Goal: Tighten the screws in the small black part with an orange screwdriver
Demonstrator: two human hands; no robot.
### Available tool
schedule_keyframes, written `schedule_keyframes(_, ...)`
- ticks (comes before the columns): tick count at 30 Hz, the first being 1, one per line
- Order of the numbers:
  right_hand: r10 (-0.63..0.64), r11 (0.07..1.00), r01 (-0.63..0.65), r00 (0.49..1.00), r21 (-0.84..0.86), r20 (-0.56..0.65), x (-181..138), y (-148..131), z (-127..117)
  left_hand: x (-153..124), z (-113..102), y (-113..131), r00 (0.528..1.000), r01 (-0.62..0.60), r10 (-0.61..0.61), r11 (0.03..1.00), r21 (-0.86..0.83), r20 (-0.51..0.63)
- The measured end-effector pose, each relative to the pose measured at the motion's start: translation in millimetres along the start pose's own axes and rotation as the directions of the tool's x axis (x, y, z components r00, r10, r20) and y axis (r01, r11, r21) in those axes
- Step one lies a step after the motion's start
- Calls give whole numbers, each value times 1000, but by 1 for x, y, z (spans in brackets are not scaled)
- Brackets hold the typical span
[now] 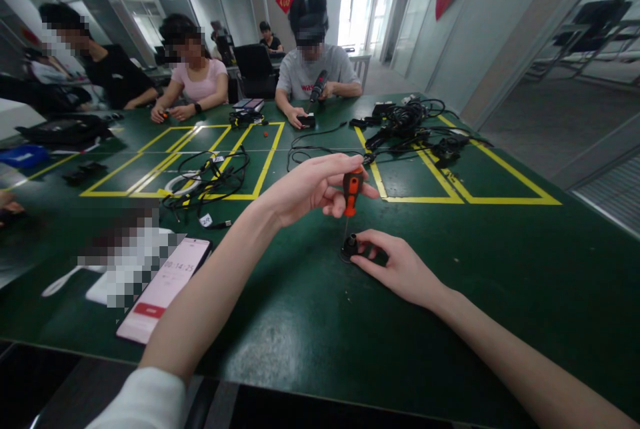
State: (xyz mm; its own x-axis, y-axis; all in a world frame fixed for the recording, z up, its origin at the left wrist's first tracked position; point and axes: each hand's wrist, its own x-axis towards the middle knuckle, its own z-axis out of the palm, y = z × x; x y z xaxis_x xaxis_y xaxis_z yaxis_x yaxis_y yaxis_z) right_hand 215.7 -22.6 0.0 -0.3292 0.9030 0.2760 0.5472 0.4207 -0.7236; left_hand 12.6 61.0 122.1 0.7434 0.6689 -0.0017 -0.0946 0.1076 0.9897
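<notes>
One person's two bare hands are working over a dark green surface (320,342), seen from above.

The left hand (307,190) is pinching one screwdriver (352,190) by its orange handle, fingers and thumb wrapped round it. The screwdriver is standing upright, its thin shaft pointing down into one small black part (351,245). The right hand (400,270) is lying low on the surface, thumb and forefinger closing round that part and pressing it in place. The part is sitting on the surface near the middle, directly under the screwdriver, just in front of the yellow tape lines (420,199).

One phone (165,285) is lying face up to the left of the left forearm, showing timer digits. Beyond it, one loose bundle of black and white cables (210,179) is sprawling inside the taped rectangles. One larger tangle of black cables and adapters (410,123) is lying at the far right, well apart from the hands. Nothing is lying between the hands and these heaps.

Three people are sitting along the far edge: one in a grey shirt (313,72) gripping a black tool (318,85), one in pink (200,82), one in black (113,72).
</notes>
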Motion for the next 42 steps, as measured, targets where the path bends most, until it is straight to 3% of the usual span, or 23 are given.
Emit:
schedule_keyframes(10, 10, 1000, -10, 1000, 7, -3, 0, 1, 1, -4, 6, 4, 998, -6, 8, 999, 40, -57)
schedule_keyframes(17, 0, 1000, 0, 1000, 7, -3, 0, 1, 0, -1, 3, 2, 999, 32, -32, 999, -23, 21)
schedule_keyframes(32, -7, 1000, 7, 1000, 9, -17, 0, 1, 1, -4, 5, 3, 1000, 21, -20, 998, 59, -16)
schedule_keyframes(42, 8, 1000, -8, 1000, 19, -5, -1, 2, 2, -1, 2, 3, 997, 65, -65, 998, -6, 35)
